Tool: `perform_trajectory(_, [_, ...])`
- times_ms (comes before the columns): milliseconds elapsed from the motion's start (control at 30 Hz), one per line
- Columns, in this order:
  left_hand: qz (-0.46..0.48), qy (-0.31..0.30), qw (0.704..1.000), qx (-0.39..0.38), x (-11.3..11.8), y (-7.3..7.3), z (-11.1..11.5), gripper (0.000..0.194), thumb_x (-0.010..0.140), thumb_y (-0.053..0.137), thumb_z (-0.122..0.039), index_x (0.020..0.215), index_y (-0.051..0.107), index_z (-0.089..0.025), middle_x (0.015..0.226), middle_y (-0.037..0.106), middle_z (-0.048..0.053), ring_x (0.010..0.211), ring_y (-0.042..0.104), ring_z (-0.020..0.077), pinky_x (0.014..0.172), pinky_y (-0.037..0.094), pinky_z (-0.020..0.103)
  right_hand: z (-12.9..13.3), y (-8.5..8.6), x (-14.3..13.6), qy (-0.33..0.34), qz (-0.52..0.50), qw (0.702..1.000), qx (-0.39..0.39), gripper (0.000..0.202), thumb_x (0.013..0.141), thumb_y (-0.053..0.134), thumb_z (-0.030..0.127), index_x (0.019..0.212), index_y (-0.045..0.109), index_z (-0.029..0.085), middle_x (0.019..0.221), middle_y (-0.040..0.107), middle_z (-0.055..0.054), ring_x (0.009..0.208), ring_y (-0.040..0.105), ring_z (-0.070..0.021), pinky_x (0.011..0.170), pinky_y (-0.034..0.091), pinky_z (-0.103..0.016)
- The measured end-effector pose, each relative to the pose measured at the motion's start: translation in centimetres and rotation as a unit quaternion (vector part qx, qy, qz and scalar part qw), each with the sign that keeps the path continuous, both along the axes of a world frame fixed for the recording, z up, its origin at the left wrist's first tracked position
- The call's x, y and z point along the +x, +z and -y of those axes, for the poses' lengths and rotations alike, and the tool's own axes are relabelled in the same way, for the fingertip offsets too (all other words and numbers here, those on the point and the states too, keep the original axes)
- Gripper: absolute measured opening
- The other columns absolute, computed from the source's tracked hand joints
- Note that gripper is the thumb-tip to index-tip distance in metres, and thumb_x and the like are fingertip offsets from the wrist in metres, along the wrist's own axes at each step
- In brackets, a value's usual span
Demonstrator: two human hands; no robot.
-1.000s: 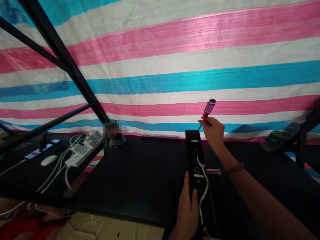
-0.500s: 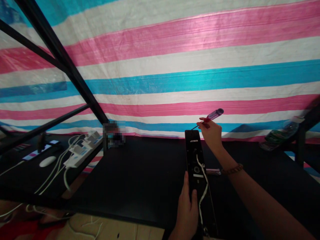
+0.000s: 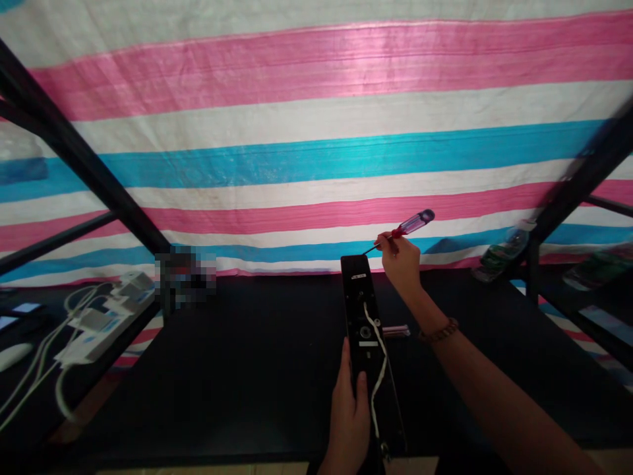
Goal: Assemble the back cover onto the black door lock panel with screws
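A long black panel-like device [image 3: 353, 297] lies tilted over the near part of the desk, with small screws, pale labels and a round fitting on its upper face. A whitish cable [image 3: 380, 369] runs down along it. My left hand [image 3: 349, 409] grips the device's left edge, fingers wrapped round its side. In my right hand [image 3: 403, 260] is a screwdriver [image 3: 415, 221] with a clear purple and red handle, pinched near the shaft. Its thin shaft points down left to the device's far right corner; whether the tip sits on a screw I cannot make out.
Right of the device lies a small pinkish packet or tool [image 3: 396, 331] on the black desk [image 3: 237, 382]. A plastic bottle [image 3: 504, 251] leans at the back right. At left stand a white power strip [image 3: 99, 330] with cables and a mouse [image 3: 14, 356]. Black frame bars [image 3: 74, 152] slant up.
The view has turned to the right, so everything sits further left. The screwdriver's shaft has shifted slightly from the middle of the device's far end to its right corner.
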State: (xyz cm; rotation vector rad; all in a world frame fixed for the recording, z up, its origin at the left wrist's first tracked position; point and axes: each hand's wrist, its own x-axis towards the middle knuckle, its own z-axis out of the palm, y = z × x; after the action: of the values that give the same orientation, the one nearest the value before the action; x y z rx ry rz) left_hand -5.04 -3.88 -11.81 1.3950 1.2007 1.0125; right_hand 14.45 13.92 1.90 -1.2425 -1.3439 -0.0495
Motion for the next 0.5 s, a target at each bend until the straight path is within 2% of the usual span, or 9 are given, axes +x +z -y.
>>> perform_trajectory(233, [0.003,0.014,1.0,0.006,0.01,-0.15,-0.11,0.06,0.104,0.038,-0.042,0.159,0.032,-0.021,0.166,0.035,0.009,0.154,0.031,0.0231,0.128,0.023,0.043,0.09,-0.24,-0.03,-0.029,0.063,0.998,0.006,0.026,0.098,0.052,0.037,0.084,0.067,0.02,0.08,0.075,-0.008,0.072,0.071,-0.0224,0.072,0.053,-0.034])
perform_trajectory(500, [0.002,0.028,1.0,0.003,0.03,-0.45,-0.31,0.059,0.102,0.042,-0.041,0.157,0.037,-0.02,0.164,0.039,0.011,0.153,0.034,0.0248,0.127,0.025,0.046,-0.03,-0.09,0.14,-0.013,0.077,0.997,0.006,0.027,0.099,0.051,0.036,0.086,0.067,0.019,0.081,0.075,-0.008,0.072,0.071,-0.0226,0.072,0.052,-0.034])
